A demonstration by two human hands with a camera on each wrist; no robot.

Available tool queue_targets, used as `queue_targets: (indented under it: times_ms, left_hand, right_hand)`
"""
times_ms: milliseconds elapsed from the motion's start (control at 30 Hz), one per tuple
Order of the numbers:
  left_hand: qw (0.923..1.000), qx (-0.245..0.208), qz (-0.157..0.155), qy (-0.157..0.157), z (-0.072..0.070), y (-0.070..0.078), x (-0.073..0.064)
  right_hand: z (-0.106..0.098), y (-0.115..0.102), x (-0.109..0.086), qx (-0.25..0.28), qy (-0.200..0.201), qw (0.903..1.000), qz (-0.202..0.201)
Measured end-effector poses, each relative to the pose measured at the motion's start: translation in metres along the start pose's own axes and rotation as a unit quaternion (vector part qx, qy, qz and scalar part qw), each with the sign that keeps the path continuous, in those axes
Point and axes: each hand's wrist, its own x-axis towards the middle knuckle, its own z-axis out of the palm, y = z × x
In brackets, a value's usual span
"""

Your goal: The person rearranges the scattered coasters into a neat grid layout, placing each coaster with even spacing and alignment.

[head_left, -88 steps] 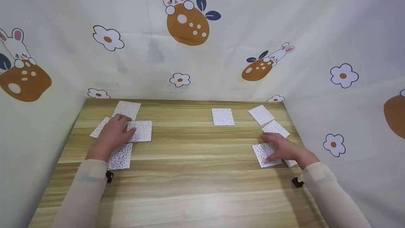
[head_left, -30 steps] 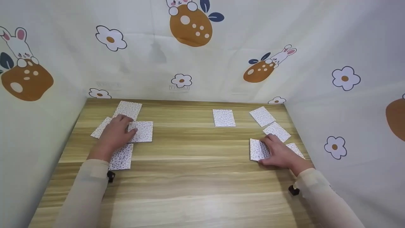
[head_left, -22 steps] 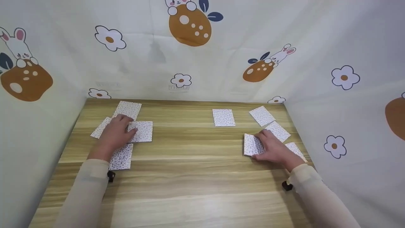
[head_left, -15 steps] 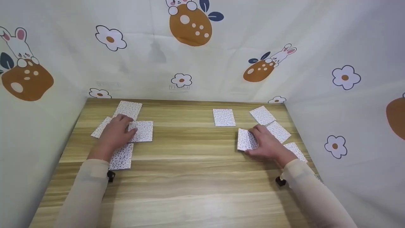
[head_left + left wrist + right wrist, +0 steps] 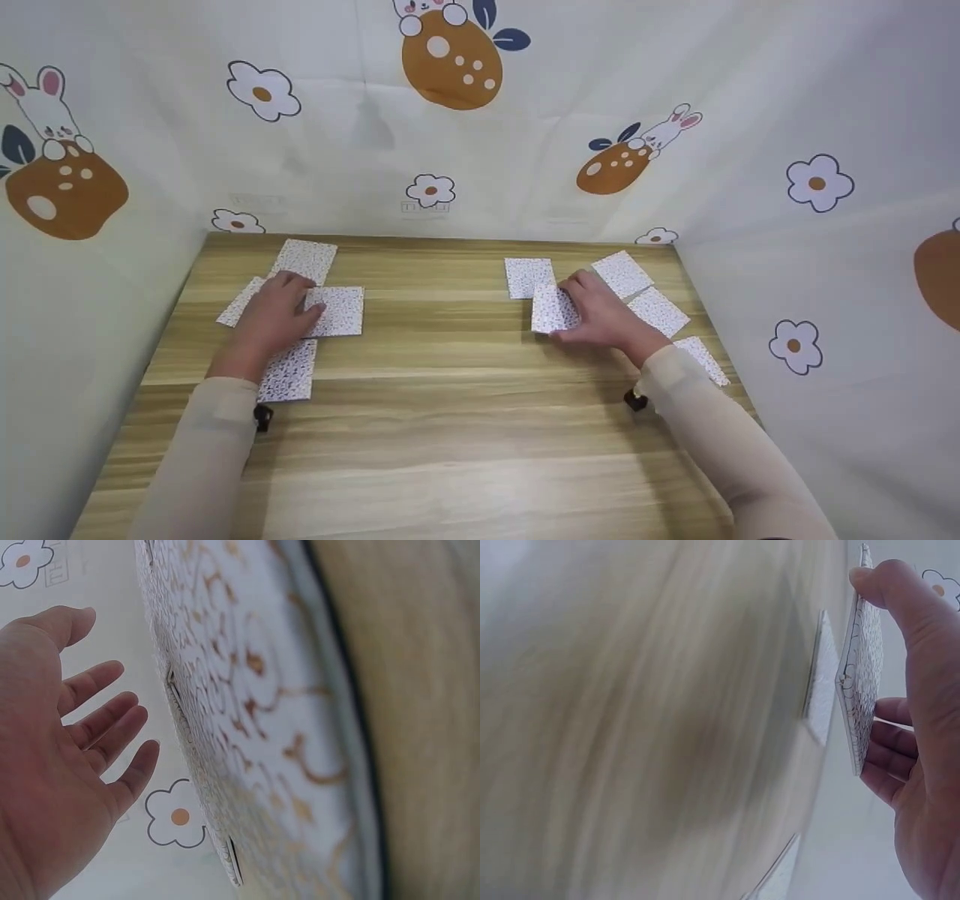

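Note:
My right hand (image 5: 600, 315) grips a thin square tile (image 5: 549, 309) with a small speckled print. In the right wrist view the thumb is at one edge of this tile (image 5: 861, 675) and the fingers at the other, with the tile raised off the table. It overlaps a similar tile (image 5: 525, 274) lying behind it in the head view. At the left, my left hand (image 5: 270, 315) hovers over a cluster of tiles, near the right-hand tile (image 5: 341, 311). The left wrist view shows that hand (image 5: 67, 735) with loosely spread fingers and nothing held.
Around the left hand lie a back tile (image 5: 306, 256), a left tile (image 5: 238, 301) and a front tile (image 5: 287, 371). At the right are three more tiles, among them a corner tile (image 5: 622, 274). Patterned cloth (image 5: 315, 150) walls the wooden table (image 5: 450, 420).
My right hand has taken hold of the tile near the right edge and carried it left and back, beside the lone back tile. My left hand has stayed in place.

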Motion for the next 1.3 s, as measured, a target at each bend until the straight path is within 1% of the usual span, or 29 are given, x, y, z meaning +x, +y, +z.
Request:
queue_targets:
  times_ms: [67, 133, 233, 300, 433, 633, 900, 1100, 1300]
  left_hand:
    - [1.0000, 0.001, 0.001, 0.002, 0.000, 0.000, 0.001]
    - [1.0000, 0.002, 0.003, 0.004, 0.000, 0.000, 0.001]
    - [1.0000, 0.002, 0.004, 0.002, 0.001, -0.001, 0.000]
    - [1.0000, -0.001, 0.003, -0.001, 0.001, -0.001, -0.001]
    - [0.9999, -0.007, 0.003, -0.007, 0.000, -0.002, -0.002]
    - [0.9999, -0.008, 0.008, -0.009, -0.001, -0.002, -0.002]
    - [0.9999, -0.005, 0.002, -0.009, -0.003, 0.000, -0.002]
    - [0.9999, -0.005, 0.008, -0.007, -0.004, 0.000, -0.001]
    - [0.9999, -0.006, 0.010, -0.002, -0.003, 0.000, -0.002]
  right_hand:
    - [-0.001, -0.002, 0.007, -0.003, -0.003, 1.0000, 0.002]
    - [-0.002, -0.005, 0.013, -0.006, -0.011, 0.9998, 0.013]
    - [-0.001, -0.009, 0.020, -0.001, -0.029, 0.9991, 0.032]
    - [0.000, -0.012, 0.025, 0.009, -0.039, 0.9985, 0.037]
    - [0.003, -0.017, 0.037, 0.024, -0.049, 0.9980, 0.034]
    - [0.003, -0.025, 0.057, 0.028, -0.054, 0.9977, 0.030]
    - [0.003, -0.031, 0.082, 0.035, -0.040, 0.9986, 0.005]
    - [0.003, -0.035, 0.094, 0.034, -0.059, 0.9975, 0.020]
    - [0.005, -0.041, 0.105, 0.025, -0.068, 0.9972, 0.019]
